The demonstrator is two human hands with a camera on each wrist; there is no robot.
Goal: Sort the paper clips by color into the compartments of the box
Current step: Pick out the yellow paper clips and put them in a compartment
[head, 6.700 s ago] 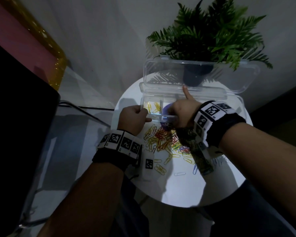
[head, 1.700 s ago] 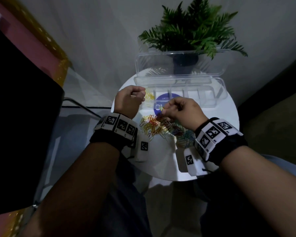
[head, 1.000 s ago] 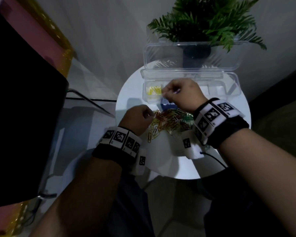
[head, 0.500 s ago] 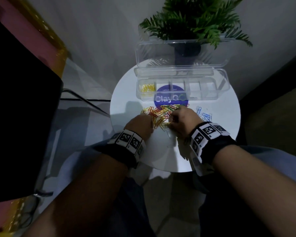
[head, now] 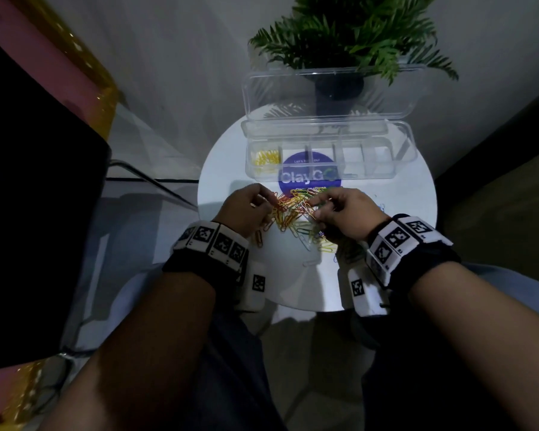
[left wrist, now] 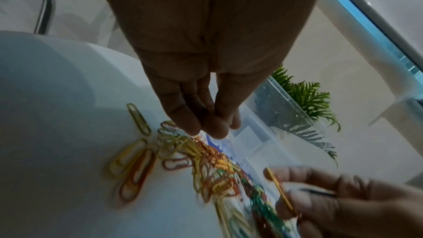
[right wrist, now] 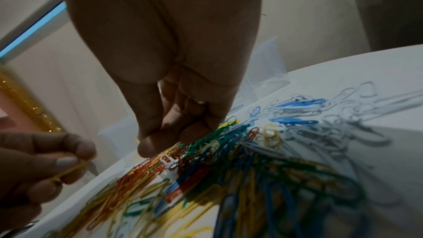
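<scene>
A mixed pile of coloured paper clips (head: 293, 209) lies on the round white table (head: 395, 231), in front of the clear compartment box (head: 371, 177). The box's leftmost compartment holds yellow clips (head: 266, 158); its other compartments look empty. My left hand (head: 263, 202) hovers at the pile's left edge and pinches a yellow clip (right wrist: 68, 171). At the pile's right side, my right hand (head: 319, 206) pinches another yellow clip (left wrist: 280, 193) between thumb and fingers. Up close, the left fingertips (left wrist: 213, 129) are bunched just above the pile (left wrist: 206, 162).
The box's open lid (head: 330, 91) stands up behind it, with a potted fern (head: 349, 35) further back. Blue and white clips (right wrist: 309, 115) lie apart to the right of the pile. A round blue sticker (head: 308, 177) shows under the box. A dark panel fills the left.
One second ago the right hand was at the box; it has come back to the pile. Both hands have since risen off the clips, each with a yellow clip pinched.
</scene>
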